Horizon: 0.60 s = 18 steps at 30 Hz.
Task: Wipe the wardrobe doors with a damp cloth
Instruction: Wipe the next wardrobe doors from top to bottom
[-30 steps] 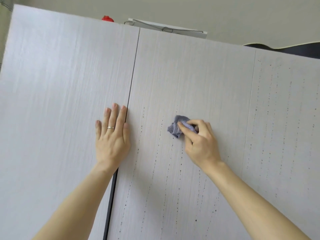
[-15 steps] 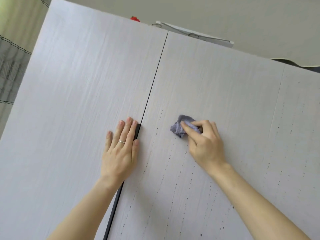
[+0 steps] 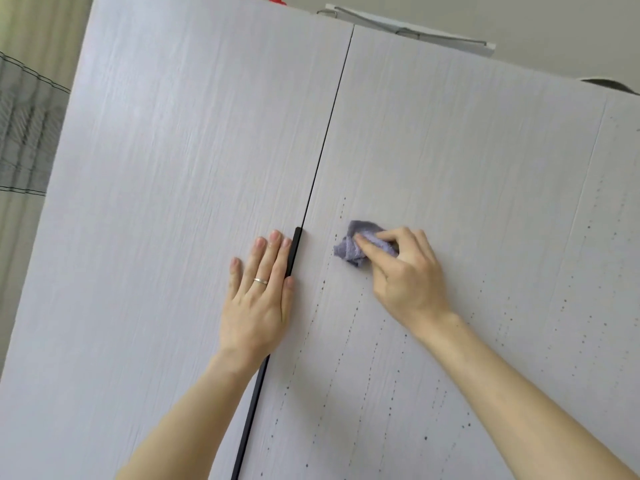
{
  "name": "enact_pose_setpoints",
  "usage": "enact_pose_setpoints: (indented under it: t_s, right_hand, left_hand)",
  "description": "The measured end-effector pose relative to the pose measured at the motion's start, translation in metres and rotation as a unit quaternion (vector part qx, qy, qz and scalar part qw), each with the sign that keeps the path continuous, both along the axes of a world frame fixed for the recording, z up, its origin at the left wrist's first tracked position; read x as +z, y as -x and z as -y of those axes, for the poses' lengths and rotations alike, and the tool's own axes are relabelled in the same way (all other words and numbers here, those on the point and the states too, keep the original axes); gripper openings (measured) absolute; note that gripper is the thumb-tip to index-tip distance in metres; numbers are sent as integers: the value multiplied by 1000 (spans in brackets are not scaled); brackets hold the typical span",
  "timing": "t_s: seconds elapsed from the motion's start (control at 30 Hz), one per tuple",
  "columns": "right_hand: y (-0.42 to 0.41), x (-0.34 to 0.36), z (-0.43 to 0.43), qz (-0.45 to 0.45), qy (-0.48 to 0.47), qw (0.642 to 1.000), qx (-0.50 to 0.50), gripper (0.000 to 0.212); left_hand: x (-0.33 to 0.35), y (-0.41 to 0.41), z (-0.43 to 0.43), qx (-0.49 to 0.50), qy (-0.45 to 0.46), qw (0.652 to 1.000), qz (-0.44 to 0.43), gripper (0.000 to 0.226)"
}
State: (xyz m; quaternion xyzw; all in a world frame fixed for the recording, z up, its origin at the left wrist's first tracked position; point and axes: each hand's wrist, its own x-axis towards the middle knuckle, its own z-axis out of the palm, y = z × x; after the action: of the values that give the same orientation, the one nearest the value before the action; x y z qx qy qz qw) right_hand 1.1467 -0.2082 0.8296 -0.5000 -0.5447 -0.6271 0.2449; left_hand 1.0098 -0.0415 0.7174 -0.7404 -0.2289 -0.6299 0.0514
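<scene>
Pale grey wood-grain wardrobe doors fill the view: a left door [image 3: 173,202], a middle door [image 3: 467,161] and part of a third [image 3: 620,237] at the right edge. My left hand [image 3: 259,296] lies flat with straight fingers on the left door, beside the black handle strip [image 3: 294,251] at the gap. My right hand [image 3: 405,275] pinches a crumpled lilac cloth [image 3: 353,249] against the middle door. Rows of dark droplets run down the middle door below the cloth and speckle the right door.
On top of the wardrobe lie a flat white thing with a wire hanger [image 3: 408,29] and a small red object [image 3: 277,0]. A curtain [image 3: 24,133] hangs to the left of the wardrobe. The black handle strip [image 3: 249,420] continues down past my left forearm.
The view has swung left, so the wardrobe sits further right in frame. Both hands keep their spots on the doors; the top of the black handle strip now shows beside my left fingers.
</scene>
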Motion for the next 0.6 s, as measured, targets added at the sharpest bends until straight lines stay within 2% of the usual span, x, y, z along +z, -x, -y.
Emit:
enact_pose_setpoints:
  t_s: [0.17, 0.27, 0.37, 0.47, 0.53, 0.6]
  right_hand:
    - [17, 64, -20, -123, -90, 988, 22, 37]
    - [22, 47, -30, -100, -98, 990, 31, 36]
    - [26, 8, -36, -22, -51, 998, 39, 37]
    - [29, -3, -34, 13, -10, 999, 28, 35]
    - [33, 16, -35, 5, -17, 1000, 13, 35]
    - [39, 46, -40, -41, -54, 998, 7, 35]
  left_hand:
    - [-3, 2, -4, -6, -13, 1000, -7, 55]
    - [-5, 1, -5, -3, -30, 1000, -7, 55]
    - [-5, 2, -8, -6, -36, 999, 1, 54]
    - [-5, 3, -9, -7, -42, 999, -1, 53]
    - [-5, 3, -9, -10, -43, 999, -3, 54]
    - [-5, 2, -10, -11, -45, 999, -9, 54]
